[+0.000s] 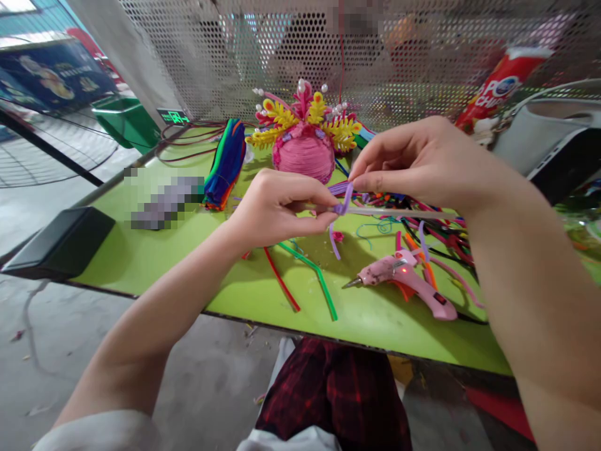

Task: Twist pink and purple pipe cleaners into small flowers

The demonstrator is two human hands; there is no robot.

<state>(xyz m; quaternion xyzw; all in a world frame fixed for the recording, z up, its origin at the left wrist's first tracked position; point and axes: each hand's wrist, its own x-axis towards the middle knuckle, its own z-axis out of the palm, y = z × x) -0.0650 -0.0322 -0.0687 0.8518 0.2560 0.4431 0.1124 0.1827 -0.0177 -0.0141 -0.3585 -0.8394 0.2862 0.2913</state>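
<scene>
Both hands work above the bench [141, 263], in front of the pink ball [304, 156] with its yellow and pink trim. The left hand [277, 207] is pinched shut on a thin stick [404, 213] and on the purple stem [344, 199] looped round it. The right hand [422, 166] is closed on the upper run of the same stem, thumb and forefinger pressed together just above the loop. A loose purple tail hangs below the left fingers, clear of the bench.

The step appears to be winding the stem onto the stick. To do it well:

- Keep the left pinch directly on the last turn, so the coil cannot spring open
- Hold the stick level and steady – it extends to the right under the right wrist
- Feed with the right hand close to the stick; a short free length gives tighter, more even turns
- Lay each turn touching the one beside it, with no overlap

The glue gun [406, 282] lies on the bench near the right forearm with a red light showing – judged live, so keep the wrist and the hanging tail off its nozzle. Red and green stems [300, 275] lie below the hands, well apart from the work
</scene>
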